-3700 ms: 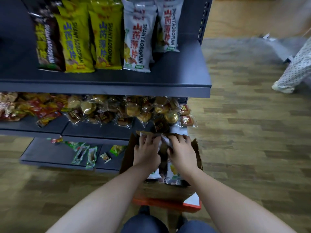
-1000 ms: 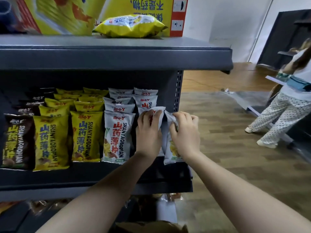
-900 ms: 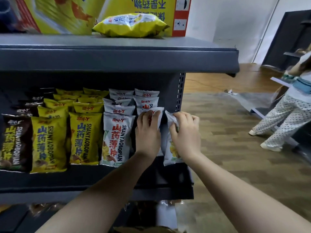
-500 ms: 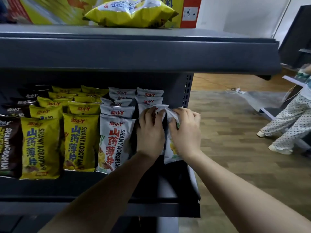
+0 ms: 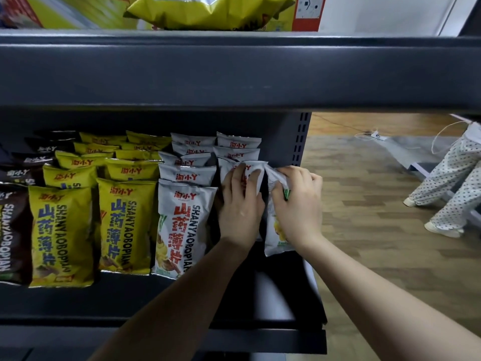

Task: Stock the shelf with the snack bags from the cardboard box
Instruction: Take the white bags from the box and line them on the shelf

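Note:
Both my hands are at the right end of the dark grey shelf (image 5: 130, 300). My left hand (image 5: 240, 204) grips the top of a white snack bag (image 5: 251, 170) standing in the rightmost row. Beside it my right hand (image 5: 296, 204) holds a second white snack bag (image 5: 277, 235), upright at the shelf's right edge. White bags (image 5: 182, 225) stand in rows to the left, then yellow bags (image 5: 122, 225) and dark brown bags (image 5: 13, 230). The cardboard box is out of view.
The upper shelf board (image 5: 234, 71) hangs just above my hands, with a yellow bag (image 5: 208, 11) and a printed carton (image 5: 307, 11) on top. The perforated shelf upright (image 5: 300, 139) is right behind my right hand. A person in dotted trousers (image 5: 453, 183) stands on the wooden floor, far right.
My hands have come up from the cardboard box on the floor to the shelf with the two white bags. Over the last second they pushed the bags slightly deeper as my head moved closer.

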A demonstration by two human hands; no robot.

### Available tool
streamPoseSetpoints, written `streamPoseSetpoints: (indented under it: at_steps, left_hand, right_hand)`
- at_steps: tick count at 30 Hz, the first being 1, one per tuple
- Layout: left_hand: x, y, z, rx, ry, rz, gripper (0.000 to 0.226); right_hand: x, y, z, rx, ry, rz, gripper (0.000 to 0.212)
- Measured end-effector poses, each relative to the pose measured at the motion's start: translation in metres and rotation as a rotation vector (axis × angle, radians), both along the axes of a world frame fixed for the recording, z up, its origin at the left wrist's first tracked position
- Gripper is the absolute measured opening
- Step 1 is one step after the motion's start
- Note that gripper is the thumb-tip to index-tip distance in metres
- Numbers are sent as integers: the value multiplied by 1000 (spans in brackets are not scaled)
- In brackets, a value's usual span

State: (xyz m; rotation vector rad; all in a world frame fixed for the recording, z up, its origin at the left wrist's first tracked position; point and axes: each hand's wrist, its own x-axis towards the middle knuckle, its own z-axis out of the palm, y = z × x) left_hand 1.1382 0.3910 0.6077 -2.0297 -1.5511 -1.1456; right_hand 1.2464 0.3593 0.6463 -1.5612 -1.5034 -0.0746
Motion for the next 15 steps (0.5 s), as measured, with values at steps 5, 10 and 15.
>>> streamPoseSetpoints:
  at_steps: [5, 10, 15]
  left_hand:
    - [-1, -9, 5, -91, -45, -59, 45]
    - [-5, -29, 5, -143, -311, -213, 50]
    - [-4, -44, 15, -227, -490, -165, 61]
  right_hand:
    - [-1, -2, -2, 24, 2, 14, 31]
    - [-4, -7, -6, 82, 27, 64, 32]
    - [-10, -16, 2, 91, 76, 99, 31]
